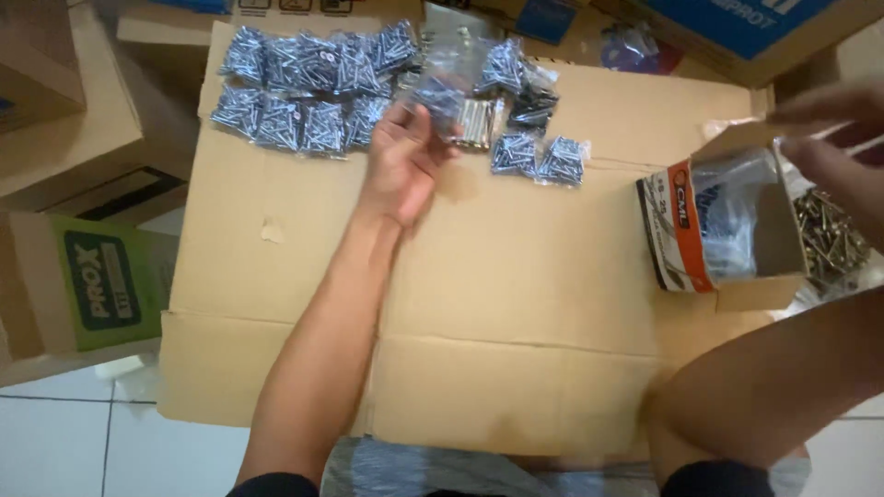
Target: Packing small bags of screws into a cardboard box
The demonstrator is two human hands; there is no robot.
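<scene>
The left hand (405,156) reaches to the far edge of the flattened brown cardboard sheet (516,304), fingers closed on a small clear plastic bag of silver screws (440,92), just beside the rows of filled screw bags (304,87). The right hand (833,138), blurred at the right edge, hovers over the open orange-and-white cardboard box (727,230); its grip cannot be told. The sheet's near half lies bare.

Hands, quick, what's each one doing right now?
Left hand: grip closed on a clear bag of screws.
Right hand: blurred above the open screw box; grip cannot be told.
</scene>
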